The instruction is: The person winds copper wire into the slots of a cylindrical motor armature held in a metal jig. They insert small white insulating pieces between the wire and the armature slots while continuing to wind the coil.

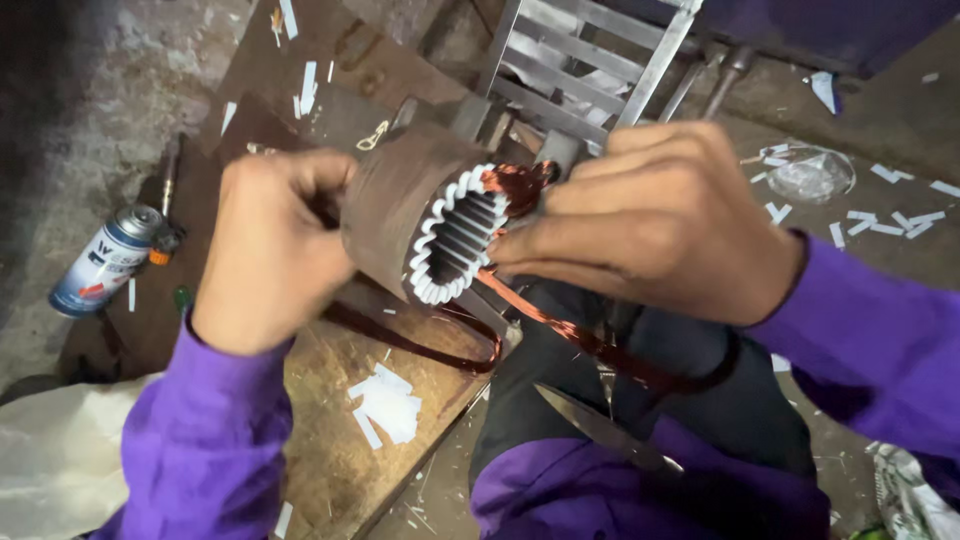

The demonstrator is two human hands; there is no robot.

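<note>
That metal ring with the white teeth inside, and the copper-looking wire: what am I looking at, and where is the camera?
The camera sits on the person's head, looking down at their own two hands. The left hand grips the far end of a rusty metal cylinder whose slots are lined with white paper. The right hand presses copper wire into those slots; more wire loops down over the lap. Below are a wooden board with white paper scraps, and a spray can at the left.

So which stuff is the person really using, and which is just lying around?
In use:
left hand
right hand
motor core
copper wire

Lying about:
spray can
paper scraps
scissors
metal rack
</note>
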